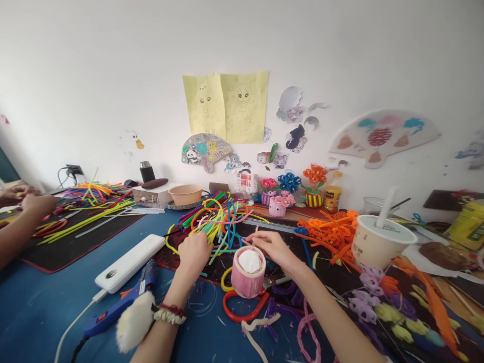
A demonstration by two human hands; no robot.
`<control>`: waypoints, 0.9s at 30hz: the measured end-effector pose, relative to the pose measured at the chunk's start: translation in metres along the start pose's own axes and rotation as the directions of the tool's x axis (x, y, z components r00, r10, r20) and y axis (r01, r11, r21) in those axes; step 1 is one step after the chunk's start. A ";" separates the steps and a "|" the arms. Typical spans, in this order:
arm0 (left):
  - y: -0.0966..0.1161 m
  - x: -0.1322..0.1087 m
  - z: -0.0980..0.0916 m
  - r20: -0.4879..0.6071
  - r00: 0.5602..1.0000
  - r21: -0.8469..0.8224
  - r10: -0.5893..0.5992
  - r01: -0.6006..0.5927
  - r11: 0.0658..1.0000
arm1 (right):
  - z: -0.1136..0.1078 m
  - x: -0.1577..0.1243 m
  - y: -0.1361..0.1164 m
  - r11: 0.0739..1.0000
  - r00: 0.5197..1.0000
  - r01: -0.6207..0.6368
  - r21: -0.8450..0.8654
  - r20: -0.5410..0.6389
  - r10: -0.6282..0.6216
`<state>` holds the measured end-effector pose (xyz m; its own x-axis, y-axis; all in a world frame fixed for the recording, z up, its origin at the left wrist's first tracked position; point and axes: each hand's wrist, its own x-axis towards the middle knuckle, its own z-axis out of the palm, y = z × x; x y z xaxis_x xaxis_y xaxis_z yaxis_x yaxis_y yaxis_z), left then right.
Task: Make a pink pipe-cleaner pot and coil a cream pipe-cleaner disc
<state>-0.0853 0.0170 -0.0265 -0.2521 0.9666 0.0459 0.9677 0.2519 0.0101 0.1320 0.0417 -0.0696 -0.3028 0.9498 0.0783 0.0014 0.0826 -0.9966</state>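
Note:
My left hand (194,251) is curled at the near edge of a heap of colourful pipe cleaners (219,214); its fingertips are hidden, so what it grips cannot be made out. Thumb and fingers of my right hand (271,247) come together on a pink pipe cleaner (257,229), just behind a small pink cup (247,285) with white filling. Under the cup lie scissors with red handles (245,317). A cream pipe cleaner (253,335) and a twisted pink one (302,335) rest nearer to me.
Left of my forearm are a white power strip (130,262) and a blue glue gun (121,307). Orange pipe-cleaner pieces (333,234) and a lidded drink cup (378,242) stand right. Finished flower pots (313,197) line the wall. Another person's hands (36,204) work at far left.

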 end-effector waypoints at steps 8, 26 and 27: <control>0.001 0.004 -0.008 -0.006 1.000 -0.011 -0.020 0.020 1.000 | -0.002 0.000 0.001 0.999 1.000 0.010 -0.032 0.003 -0.010; -0.016 0.010 -0.006 0.146 0.981 -0.071 0.126 -0.116 0.991 | 0.002 0.001 0.013 0.945 0.980 0.194 -0.263 0.102 -0.173; -0.016 0.009 -0.004 0.154 0.979 -0.071 0.136 -0.127 0.989 | 0.002 0.000 0.012 0.939 0.978 0.201 -0.279 0.107 -0.177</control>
<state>-0.1027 0.0215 -0.0218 -0.1149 0.9875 -0.1076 0.9895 0.1233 0.0753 0.1297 0.0424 -0.0818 -0.3980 0.8825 0.2504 0.2068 0.3523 -0.9127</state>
